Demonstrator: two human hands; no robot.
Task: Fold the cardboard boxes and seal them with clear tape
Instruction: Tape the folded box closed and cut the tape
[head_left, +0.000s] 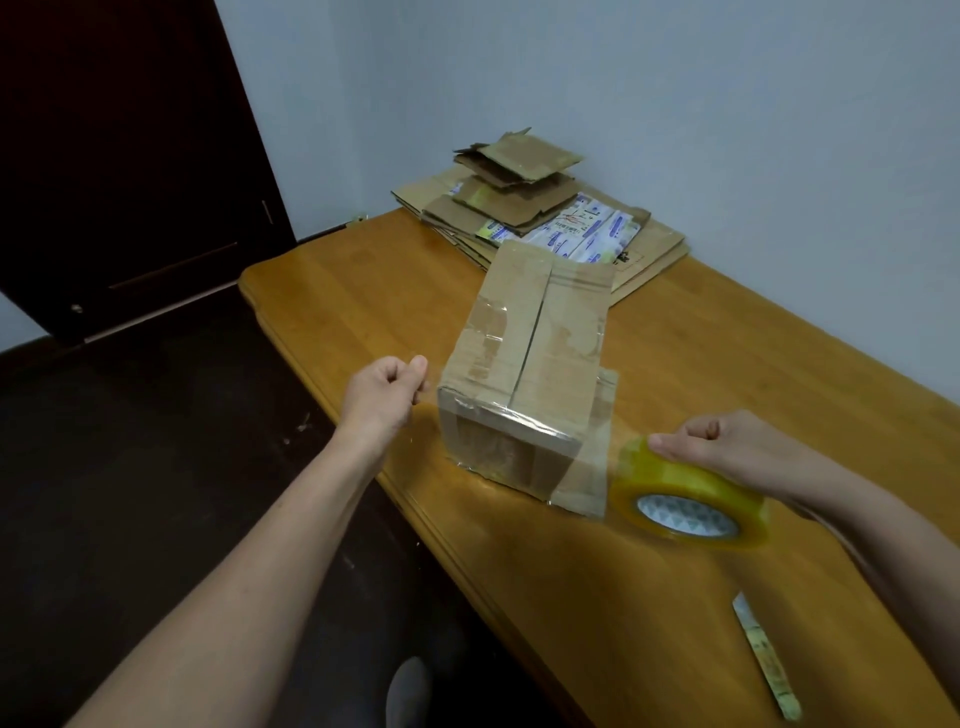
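While left hand (387, 387) pinches clear tape (592, 457) beside box (524, 374), right hand (727, 447) grips roll (691, 499). Film likely thin, clingy; hold by its ends, taut.

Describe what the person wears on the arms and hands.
Nothing visible. The left hand and right hand show no glove, ring, watch or bracelet. The left forearm and right forearm are uncovered, with no sleeve in view.

Box (524, 374): set on the table (675, 364), near its front edge.
Flattened cardboard (540, 208): stacked behind the box.
Tape roll (685, 499): held right of the box.
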